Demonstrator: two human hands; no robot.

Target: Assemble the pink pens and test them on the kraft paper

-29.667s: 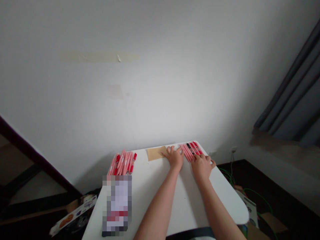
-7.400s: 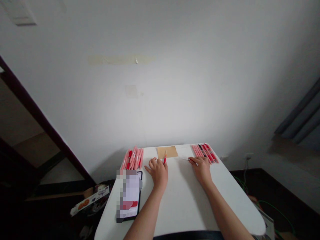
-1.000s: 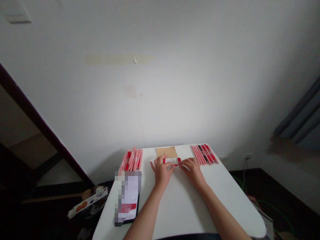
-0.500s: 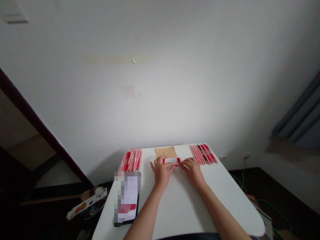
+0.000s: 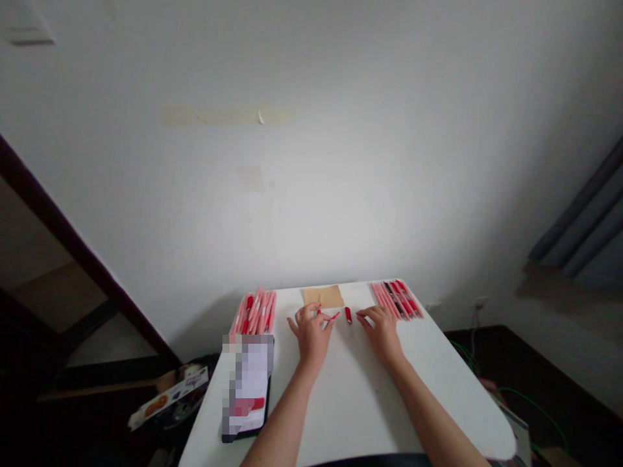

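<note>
My left hand [image 5: 312, 331] is closed in a pinch around a thin red pen part [image 5: 335, 316], whose pointed end sticks out to the right. Another small red piece [image 5: 319, 311] shows by its raised fingers; whether they grip it is hard to tell. Between both hands a short red pen piece [image 5: 348, 315], like a cap or half a barrel, lies on the white table [image 5: 350, 402]. To the right of it, my right hand [image 5: 382, 331] has thumb and forefinger brought together; anything between them is too small to make out.
Pink and red pens [image 5: 256, 311] lie in a pile at the back left. A row of pink, red and black pens [image 5: 396, 299] is at the back right. A brown paper piece [image 5: 331, 296] lies by the wall, and a phone [image 5: 253, 389] at the left edge.
My hands have drawn apart: the right moved right, away from the thin red part, which stays in my left fingers. The short red piece between them is now more fully visible.
</note>
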